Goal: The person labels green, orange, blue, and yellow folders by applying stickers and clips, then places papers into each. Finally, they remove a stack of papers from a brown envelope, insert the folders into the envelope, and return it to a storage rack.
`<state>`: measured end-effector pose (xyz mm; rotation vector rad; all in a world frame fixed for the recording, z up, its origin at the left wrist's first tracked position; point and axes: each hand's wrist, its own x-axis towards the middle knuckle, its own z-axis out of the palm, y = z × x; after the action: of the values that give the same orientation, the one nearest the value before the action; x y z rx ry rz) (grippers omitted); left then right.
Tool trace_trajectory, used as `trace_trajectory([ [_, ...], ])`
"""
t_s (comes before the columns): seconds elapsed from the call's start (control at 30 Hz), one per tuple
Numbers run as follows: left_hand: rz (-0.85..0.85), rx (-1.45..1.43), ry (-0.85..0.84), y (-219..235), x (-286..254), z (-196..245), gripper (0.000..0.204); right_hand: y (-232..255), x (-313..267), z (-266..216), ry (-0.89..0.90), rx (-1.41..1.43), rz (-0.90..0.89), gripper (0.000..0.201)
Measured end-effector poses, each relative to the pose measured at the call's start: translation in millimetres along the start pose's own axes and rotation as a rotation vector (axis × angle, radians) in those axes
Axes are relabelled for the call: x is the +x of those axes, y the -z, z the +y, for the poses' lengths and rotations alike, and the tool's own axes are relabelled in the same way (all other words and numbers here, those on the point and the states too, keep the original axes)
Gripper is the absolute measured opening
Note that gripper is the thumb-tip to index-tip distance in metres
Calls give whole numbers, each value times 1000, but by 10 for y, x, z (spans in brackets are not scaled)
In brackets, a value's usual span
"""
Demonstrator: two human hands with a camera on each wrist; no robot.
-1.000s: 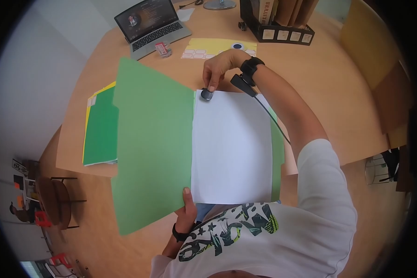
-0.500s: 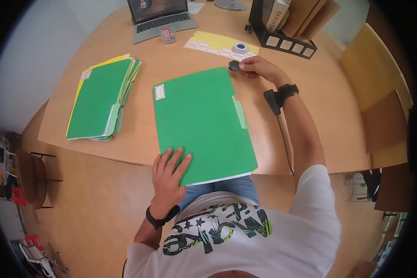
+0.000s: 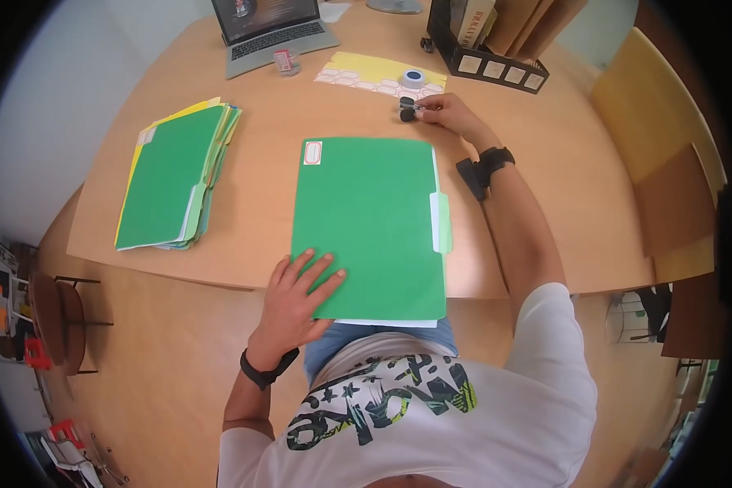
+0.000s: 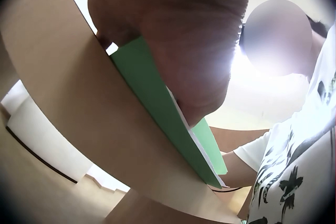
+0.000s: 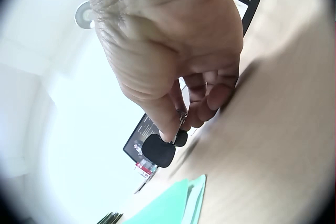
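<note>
A green file folder [image 3: 370,236] lies closed in front of me, with a small red-edged label [image 3: 312,153] at its upper left and a pale green tab on its right side. White paper peeks out along its near edge. My left hand [image 3: 294,294] rests on the folder's lower left corner, fingers spread and straight on the cover. Beyond the folder's top right, my right hand [image 3: 455,116] pinches a black staple remover [image 5: 158,151] between thumb and fingers. Its two rounded black grips point away from the hand, and metal shows between them.
On the left lies a stack of folders [image 3: 171,179]. A laptop [image 3: 276,37], a small red-and-white box [image 3: 283,61], a yellow label sheet [image 3: 358,65] and a white tape roll [image 3: 412,78] stand behind. A black organizer [image 3: 496,69] holds books and files at the back right.
The folder, open with white paper showing, was closed and straightened on the table. The right hand carried the staple remover away from the paper to beyond the folder. The left hand moved onto the cover.
</note>
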<state>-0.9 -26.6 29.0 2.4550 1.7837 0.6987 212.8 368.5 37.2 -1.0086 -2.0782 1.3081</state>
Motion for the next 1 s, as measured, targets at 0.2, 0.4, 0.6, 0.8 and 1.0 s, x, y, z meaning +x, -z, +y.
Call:
trace_trajectory([
  [0.2,-2,-9,-22,13,59,-88,54,151,19,137,80,-225,-104,34],
  [0.4,8,-30,-14,30,151,-168,52,274,156,-175,-41,-458,-34,31],
  [0.6,21,-23,11,7,239,-165,49,-352,529,-461,58,-991,-95,44],
  [0.8,33,-20,11,-16,226,-186,46,-716,715,-539,36,-1156,-106,43],
  [1.0,56,-26,23,-23,214,-193,46,-713,761,-541,-9,-1041,-87,39],
])
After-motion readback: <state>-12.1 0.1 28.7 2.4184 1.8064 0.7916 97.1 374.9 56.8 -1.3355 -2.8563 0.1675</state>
